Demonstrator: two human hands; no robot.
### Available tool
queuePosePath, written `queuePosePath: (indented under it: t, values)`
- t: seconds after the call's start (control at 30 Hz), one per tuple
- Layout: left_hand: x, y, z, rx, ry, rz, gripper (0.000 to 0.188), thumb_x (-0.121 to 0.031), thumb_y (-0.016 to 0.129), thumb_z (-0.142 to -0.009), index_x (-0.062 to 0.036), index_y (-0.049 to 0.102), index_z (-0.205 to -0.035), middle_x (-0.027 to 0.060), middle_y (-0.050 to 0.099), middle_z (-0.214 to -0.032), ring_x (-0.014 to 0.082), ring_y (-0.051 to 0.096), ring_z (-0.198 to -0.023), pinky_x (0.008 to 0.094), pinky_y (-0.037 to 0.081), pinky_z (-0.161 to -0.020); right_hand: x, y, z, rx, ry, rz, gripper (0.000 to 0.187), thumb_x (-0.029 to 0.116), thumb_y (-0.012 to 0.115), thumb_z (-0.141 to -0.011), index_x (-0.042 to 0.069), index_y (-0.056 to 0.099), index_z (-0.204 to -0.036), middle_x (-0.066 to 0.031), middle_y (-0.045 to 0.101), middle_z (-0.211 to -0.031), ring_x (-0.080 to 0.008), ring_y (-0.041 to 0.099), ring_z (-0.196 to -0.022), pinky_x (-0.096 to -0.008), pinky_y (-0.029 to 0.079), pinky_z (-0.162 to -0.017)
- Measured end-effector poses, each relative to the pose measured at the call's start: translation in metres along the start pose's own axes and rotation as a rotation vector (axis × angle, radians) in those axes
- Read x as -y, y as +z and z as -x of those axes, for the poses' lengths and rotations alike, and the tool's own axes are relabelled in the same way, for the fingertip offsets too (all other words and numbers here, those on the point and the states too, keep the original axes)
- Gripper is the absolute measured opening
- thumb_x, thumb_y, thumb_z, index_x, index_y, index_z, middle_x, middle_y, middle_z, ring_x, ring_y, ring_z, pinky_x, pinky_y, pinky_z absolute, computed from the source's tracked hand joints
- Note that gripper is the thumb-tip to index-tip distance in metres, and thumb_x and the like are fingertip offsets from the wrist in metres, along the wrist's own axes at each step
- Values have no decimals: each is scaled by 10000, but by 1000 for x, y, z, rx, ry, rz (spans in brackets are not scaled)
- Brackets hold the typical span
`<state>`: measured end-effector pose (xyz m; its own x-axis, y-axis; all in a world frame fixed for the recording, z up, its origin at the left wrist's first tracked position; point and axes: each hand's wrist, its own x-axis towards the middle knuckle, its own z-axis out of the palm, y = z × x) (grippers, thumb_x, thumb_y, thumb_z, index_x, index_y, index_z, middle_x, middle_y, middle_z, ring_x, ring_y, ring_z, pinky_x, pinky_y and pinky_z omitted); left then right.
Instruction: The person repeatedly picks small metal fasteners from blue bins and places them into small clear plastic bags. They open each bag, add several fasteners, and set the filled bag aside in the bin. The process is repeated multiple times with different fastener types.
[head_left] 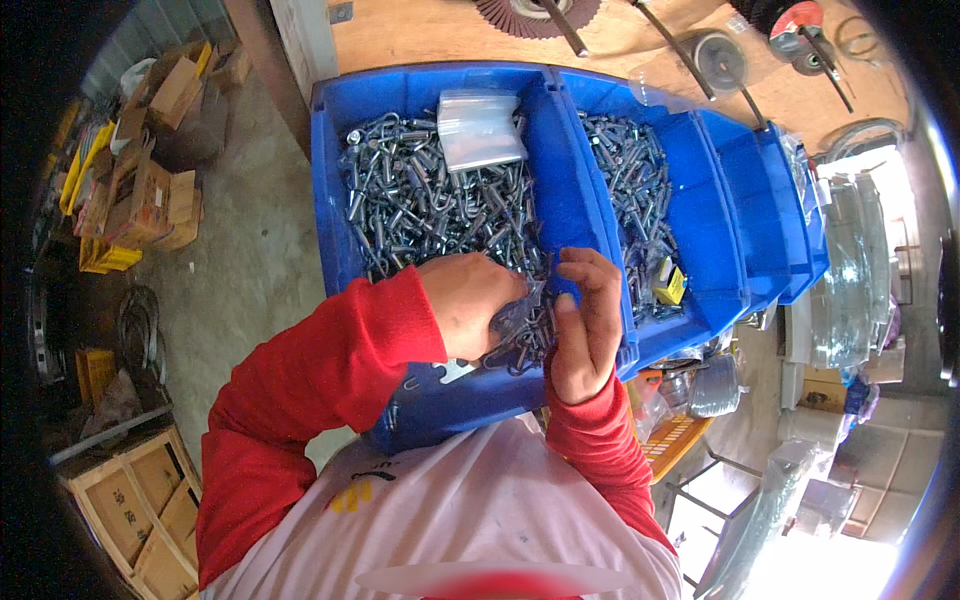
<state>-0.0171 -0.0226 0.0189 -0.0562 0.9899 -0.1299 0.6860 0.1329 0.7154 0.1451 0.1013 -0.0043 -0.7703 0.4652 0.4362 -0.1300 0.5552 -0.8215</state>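
Hooks [425, 205] of grey metal, many with bent ends, lie in a loose heap in the blue bin [450, 412] in front of us, spread from its far edge toward its near edge. They point every way, so we find no one long axis to the heap. Our left hand [465, 300] is the nearer to most of it: the heap stretches beyond and to the left of its knuckles, while our right hand [588, 325] is at the bin's right edge, close to the near right corner.

Between the two hands, just beside both, is clear film [516, 318], with more hooks in or under it; we cannot tell which. Our left fingers curl down toward that film, their tips hidden, so we cannot tell whether they are together or clamped on anything. Our right fingers bend inward above the thumb, with a small gap seeming to show between; whether the film's edge is caught there we cannot tell.

Near the bin's far edge, right of its middle, a stack of clear bags [480, 130] lies on the hooks. Past the right edge, a second bin [690, 185] holds more small metal parts and a yellow box [669, 281]
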Motion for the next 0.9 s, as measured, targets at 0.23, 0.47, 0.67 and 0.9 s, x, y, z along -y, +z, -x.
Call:
queuePosePath:
  t: [0.23, 0.47, 0.67, 0.9]
  values:
    - [5, 2, 9, -14, 125, -115, 465, 6, 588, -739, -23, 687, -1192, 207, 681, -1248, 416, 693, -988, 474, 574, -877, -43, 4, 19, 170, 459, -422, 273, -12, 599, -945, -52, 612, -1215, -150, 646, -1199, -202, 605, -1138, -331, 474, -994]
    - [-18, 3, 23, -261, -40, 62, 367, -158, 721, -868, 26, 659, -1179, 237, 703, -1162, 367, 728, -967, 427, 593, -842, -40, 3, 21, 54, 482, -356, 97, 59, 720, -937, -38, 708, -939, -39, 717, -817, -118, 640, -768, -284, 511, -690]
    - [-47, 3, 18, -539, 210, -72, 206, -194, 751, -880, -18, 688, -968, 176, 720, -861, 369, 706, -750, 442, 555, -645, 2, -15, 8, -57, 124, -176, 54, 9, 726, -893, -28, 709, -929, -110, 721, -838, -166, 671, -768, -295, 519, -716]
    - [-72, -22, 13, -589, 356, -144, 138, -127, 741, -860, -27, 692, -779, 148, 681, -699, 335, 670, -604, 427, 510, -558, 32, -40, -10, -151, -36, -199, 55, -1, 743, -870, -11, 705, -908, -115, 721, -861, -203, 692, -796, -305, 531, -749]
